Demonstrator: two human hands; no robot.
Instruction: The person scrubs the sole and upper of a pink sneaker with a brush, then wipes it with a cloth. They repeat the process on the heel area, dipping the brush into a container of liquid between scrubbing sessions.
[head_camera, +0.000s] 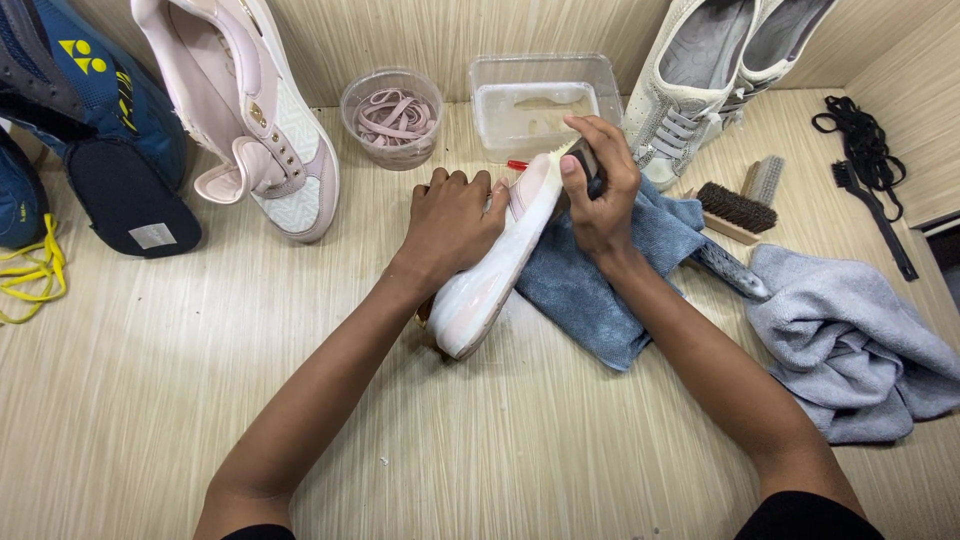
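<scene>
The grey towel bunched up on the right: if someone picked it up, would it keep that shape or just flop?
The grey towel would probably flop: it lies in soft, rumpled folds with no stiff edges. It looks light for its bulk, being loose cloth. Pushed, it would likely bunch and drag on the table rather than slide or roll.

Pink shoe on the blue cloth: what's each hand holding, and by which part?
The left hand grips the pink shoe around its middle, sole turned up. The right hand holds a small dark brush at the shoe's end, fingers wrapped over it.
</scene>
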